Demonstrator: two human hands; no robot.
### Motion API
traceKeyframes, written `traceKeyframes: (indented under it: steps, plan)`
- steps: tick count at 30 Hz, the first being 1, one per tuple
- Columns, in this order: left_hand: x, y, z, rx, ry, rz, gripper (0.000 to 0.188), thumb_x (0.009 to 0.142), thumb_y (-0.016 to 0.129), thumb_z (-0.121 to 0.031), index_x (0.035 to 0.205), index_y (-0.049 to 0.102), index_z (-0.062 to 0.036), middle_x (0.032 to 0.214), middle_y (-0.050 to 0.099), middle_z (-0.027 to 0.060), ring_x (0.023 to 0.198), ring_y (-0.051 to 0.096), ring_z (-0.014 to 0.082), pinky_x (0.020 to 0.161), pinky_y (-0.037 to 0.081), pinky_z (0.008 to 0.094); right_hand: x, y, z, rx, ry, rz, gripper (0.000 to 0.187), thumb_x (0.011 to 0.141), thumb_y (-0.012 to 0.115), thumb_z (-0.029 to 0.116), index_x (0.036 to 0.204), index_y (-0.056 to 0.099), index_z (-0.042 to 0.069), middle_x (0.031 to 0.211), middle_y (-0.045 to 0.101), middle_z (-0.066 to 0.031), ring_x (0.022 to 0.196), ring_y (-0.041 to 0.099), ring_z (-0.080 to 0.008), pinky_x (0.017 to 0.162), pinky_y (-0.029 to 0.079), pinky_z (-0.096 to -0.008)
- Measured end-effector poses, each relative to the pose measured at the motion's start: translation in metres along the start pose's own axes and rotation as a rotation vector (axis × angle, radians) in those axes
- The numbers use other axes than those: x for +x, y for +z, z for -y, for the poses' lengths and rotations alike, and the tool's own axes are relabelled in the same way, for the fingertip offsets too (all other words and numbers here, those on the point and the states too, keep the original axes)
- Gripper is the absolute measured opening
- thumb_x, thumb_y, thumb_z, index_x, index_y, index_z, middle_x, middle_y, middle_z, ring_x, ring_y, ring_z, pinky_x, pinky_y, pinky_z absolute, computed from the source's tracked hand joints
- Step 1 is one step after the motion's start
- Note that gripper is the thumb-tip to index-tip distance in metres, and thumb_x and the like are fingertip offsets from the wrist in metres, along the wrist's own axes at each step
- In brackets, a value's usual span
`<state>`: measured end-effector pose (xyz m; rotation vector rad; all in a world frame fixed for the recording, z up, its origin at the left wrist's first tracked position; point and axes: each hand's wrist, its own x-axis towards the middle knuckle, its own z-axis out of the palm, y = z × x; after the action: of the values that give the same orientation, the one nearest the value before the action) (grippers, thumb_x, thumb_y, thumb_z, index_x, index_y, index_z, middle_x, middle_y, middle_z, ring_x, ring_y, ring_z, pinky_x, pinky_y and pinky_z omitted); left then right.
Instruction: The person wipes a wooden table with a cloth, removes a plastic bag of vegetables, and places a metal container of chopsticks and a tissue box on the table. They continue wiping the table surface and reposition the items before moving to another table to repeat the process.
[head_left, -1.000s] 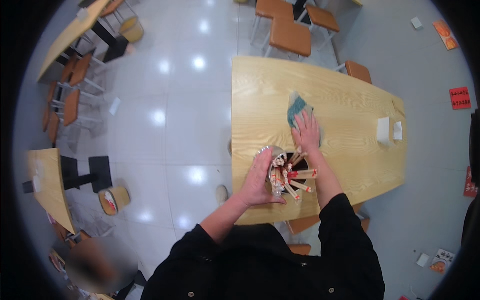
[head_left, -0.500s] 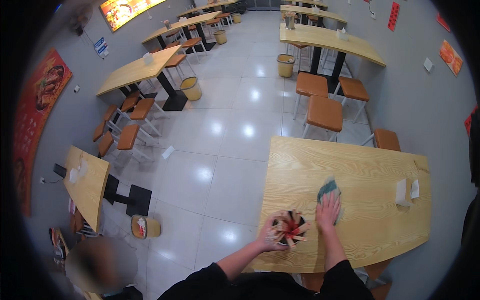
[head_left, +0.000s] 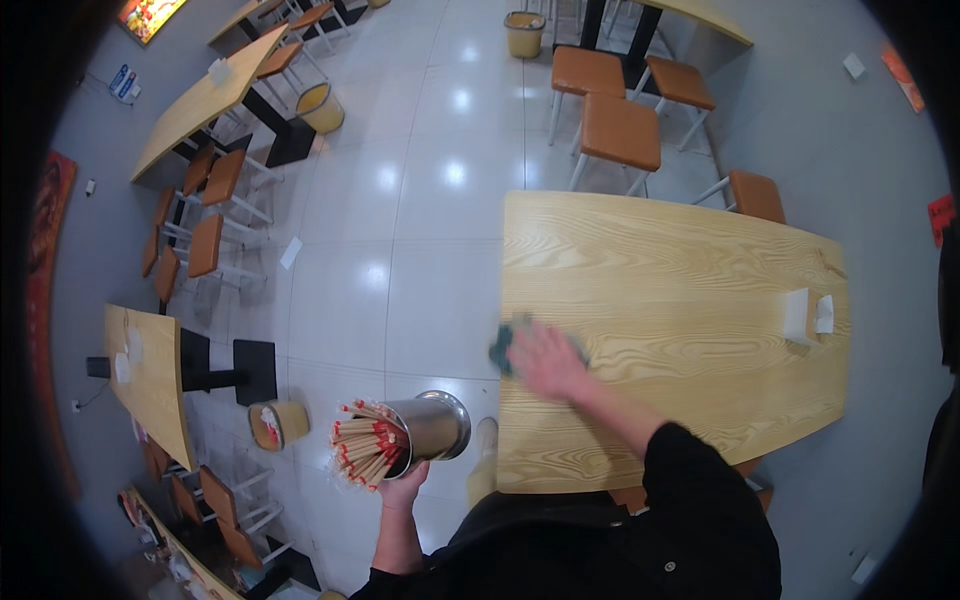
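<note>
In the lower middle of the frame, we see a left hand [head_left: 403, 487] clamped on a shiny metal canister [head_left: 430, 430], tilted on its side, its mouth facing left and its base right. Chopsticks [head_left: 362, 445] with red markings fan out of the mouth. The canister is held above the pale tiled floor [head_left: 430, 270], just beside the left edge of a wood-grain table [head_left: 690, 410]. Near the center, we find the right hand [head_left: 548, 362], blurred, its fingers extended and laid over a teal cloth [head_left: 501, 350] that reaches that same edge. A black sleeve [head_left: 690, 470] covers the upper part of the right arm. At the table's far right, we note a white holder [head_left: 797, 318] with a white piece beside it. Brown-topped stools [head_left: 620, 132] stand toward the top of the frame, and at left we make out a yellowish bin [head_left: 288, 424] near another table [head_left: 150, 370].
</note>
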<state>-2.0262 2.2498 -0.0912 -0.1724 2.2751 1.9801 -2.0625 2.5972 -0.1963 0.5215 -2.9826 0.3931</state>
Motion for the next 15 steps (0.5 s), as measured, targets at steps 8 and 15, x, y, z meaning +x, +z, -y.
traceKeyframes:
  steps: [8,15]
  plan:
    - [-0.017,-0.008,0.005,-0.072,-0.096,-0.06,0.092,0.062,0.089,-0.027,0.133,0.038,0.0014,0.124,0.053,0.0124,0.11,0.055,0.0236,0.096,0.046,0.0393,0.182,-0.042,-0.166,0.664,0.547,-0.315,0.028,0.092,0.052,0.032,0.103,0.065,0.009,0.102,0.063,-0.012,0.099,0.058,-0.0263,0.087,0.045,-0.0395]
    - [-0.012,-0.017,0.012,-0.056,-0.022,-0.041,0.086,0.065,0.088,-0.027,0.131,0.04,0.0011,0.124,0.053,0.0114,0.111,0.054,0.0218,0.095,0.045,0.0375,0.05,-0.112,-0.21,1.871,0.487,-0.719,0.028,0.096,0.049,0.019,0.111,0.063,0.001,0.101,0.065,-0.0046,0.095,0.06,-0.0146,0.086,0.047,-0.0294]
